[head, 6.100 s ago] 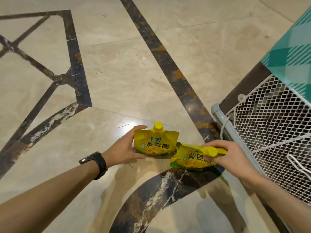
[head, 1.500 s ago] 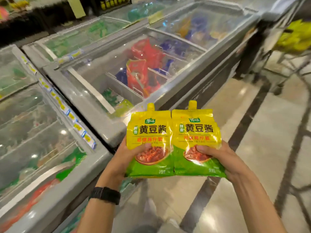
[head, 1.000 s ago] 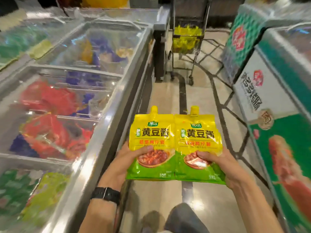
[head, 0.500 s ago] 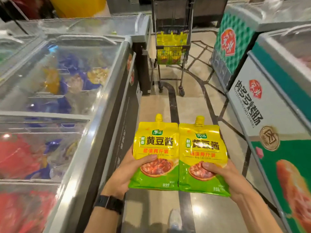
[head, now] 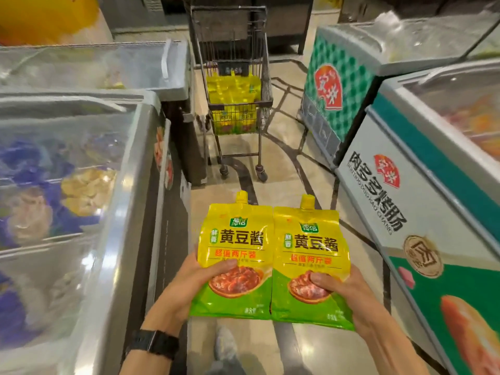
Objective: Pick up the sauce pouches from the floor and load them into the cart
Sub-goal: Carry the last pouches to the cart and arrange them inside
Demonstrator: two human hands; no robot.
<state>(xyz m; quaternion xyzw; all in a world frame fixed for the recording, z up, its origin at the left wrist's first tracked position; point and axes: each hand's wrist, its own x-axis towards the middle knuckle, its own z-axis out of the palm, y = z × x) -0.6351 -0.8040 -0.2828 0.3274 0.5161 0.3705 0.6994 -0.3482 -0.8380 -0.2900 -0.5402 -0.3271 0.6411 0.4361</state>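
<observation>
I hold two yellow-and-green sauce pouches upright, side by side, in front of me. My left hand (head: 186, 285) grips the left pouch (head: 235, 239) near its bottom, thumb across the front. My right hand (head: 346, 296) grips the right pouch (head: 311, 247) the same way. Both pouches have yellow spout caps pointing up. Ahead, down the aisle, stands a wire shopping cart (head: 266, 85) with several of the same yellow pouches (head: 232, 93) stacked inside.
A glass-topped chest freezer (head: 89, 190) runs along the left. Freezers with printed panels (head: 405, 212) line the right. The marble floor aisle (head: 286, 147) between them leads to the cart. My shoe (head: 224, 345) shows below the pouches.
I lifted both pouches off the floor, turned into the freezer aisle and walked on. The cart has come into view and grown closer. My grip on the pouches is unchanged.
</observation>
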